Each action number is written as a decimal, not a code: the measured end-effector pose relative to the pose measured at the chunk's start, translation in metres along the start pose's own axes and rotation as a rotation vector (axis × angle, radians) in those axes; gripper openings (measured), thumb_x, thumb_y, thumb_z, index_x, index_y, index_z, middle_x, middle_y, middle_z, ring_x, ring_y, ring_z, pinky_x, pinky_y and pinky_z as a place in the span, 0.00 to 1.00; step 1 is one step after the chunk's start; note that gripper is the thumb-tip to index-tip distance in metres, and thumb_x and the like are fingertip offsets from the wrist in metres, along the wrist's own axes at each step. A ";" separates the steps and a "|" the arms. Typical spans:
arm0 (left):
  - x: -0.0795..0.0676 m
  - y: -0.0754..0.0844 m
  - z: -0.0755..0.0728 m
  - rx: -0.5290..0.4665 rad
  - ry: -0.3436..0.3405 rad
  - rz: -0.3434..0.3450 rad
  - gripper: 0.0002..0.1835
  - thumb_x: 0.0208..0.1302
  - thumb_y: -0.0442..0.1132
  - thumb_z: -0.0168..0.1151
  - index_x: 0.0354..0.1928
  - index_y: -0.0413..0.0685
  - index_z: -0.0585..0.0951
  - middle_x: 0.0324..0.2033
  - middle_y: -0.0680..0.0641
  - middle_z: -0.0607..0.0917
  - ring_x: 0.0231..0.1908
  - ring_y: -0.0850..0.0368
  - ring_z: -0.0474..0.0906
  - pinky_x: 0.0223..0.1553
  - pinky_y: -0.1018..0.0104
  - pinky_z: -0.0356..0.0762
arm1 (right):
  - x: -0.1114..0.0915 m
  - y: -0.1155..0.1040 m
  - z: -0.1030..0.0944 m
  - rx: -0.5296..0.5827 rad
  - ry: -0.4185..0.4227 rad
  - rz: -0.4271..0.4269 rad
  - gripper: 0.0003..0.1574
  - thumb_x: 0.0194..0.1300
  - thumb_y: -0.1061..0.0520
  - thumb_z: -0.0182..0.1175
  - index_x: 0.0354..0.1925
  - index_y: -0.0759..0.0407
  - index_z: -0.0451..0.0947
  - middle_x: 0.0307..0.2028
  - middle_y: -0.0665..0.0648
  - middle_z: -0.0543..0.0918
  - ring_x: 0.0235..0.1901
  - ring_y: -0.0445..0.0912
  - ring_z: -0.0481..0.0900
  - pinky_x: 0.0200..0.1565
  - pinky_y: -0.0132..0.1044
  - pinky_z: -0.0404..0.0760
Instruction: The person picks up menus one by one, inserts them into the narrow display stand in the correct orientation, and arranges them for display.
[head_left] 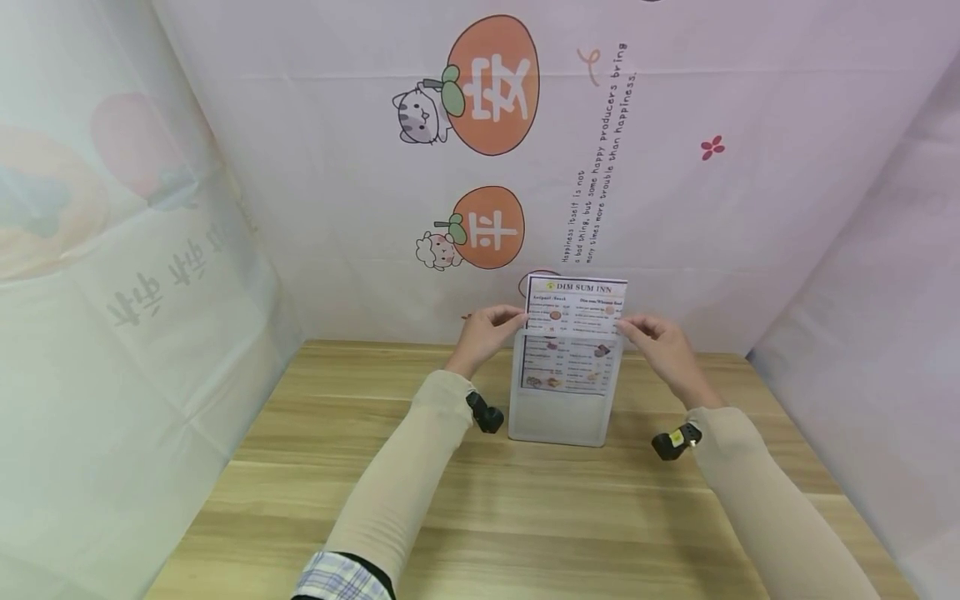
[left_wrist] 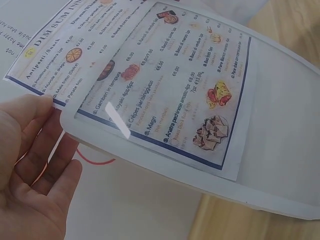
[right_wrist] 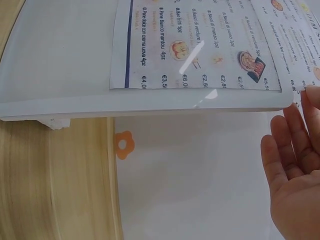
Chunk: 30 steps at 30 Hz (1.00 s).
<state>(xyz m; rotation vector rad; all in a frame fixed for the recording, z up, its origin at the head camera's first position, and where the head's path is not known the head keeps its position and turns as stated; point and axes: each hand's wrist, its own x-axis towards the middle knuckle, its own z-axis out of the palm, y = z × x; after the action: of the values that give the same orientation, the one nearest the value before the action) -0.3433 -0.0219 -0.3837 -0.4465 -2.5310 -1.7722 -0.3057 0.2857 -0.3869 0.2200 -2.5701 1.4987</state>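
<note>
A printed menu sheet [head_left: 576, 302] headed "DIM SUM INN" is partway inside a clear sign holder [head_left: 558, 418] with a white rim, standing upright on the table. Its upper part sticks out above the holder's top edge; the lower part shows through the clear front. My left hand [head_left: 486, 336] pinches the sheet's left edge just above the holder. On the opposite edge, my right hand [head_left: 667, 354] pinches the paper between thumb and finger. In the left wrist view, the menu's bottom border [left_wrist: 150, 144] lies behind the clear panel, above the holder's bottom.
The wooden table [head_left: 360, 467] ends at a white cloth backdrop [head_left: 337, 208] printed with orange fruit and cartoon animals. Cloth walls [head_left: 862, 275] also rise on both sides. A black wrist camera [head_left: 486, 414] is strapped to each forearm.
</note>
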 end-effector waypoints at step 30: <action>-0.003 -0.014 0.004 -0.010 -0.007 -0.003 0.15 0.69 0.55 0.63 0.49 0.56 0.86 0.46 0.59 0.85 0.50 0.62 0.79 0.55 0.60 0.76 | -0.003 0.009 0.005 0.008 -0.011 0.004 0.35 0.72 0.35 0.56 0.55 0.64 0.78 0.52 0.61 0.80 0.51 0.50 0.73 0.52 0.42 0.71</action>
<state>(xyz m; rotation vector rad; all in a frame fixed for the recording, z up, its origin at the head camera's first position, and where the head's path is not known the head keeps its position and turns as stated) -0.3436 -0.0231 -0.3984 -0.4507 -2.5298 -1.7883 -0.3045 0.2854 -0.3977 0.2255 -2.5752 1.5138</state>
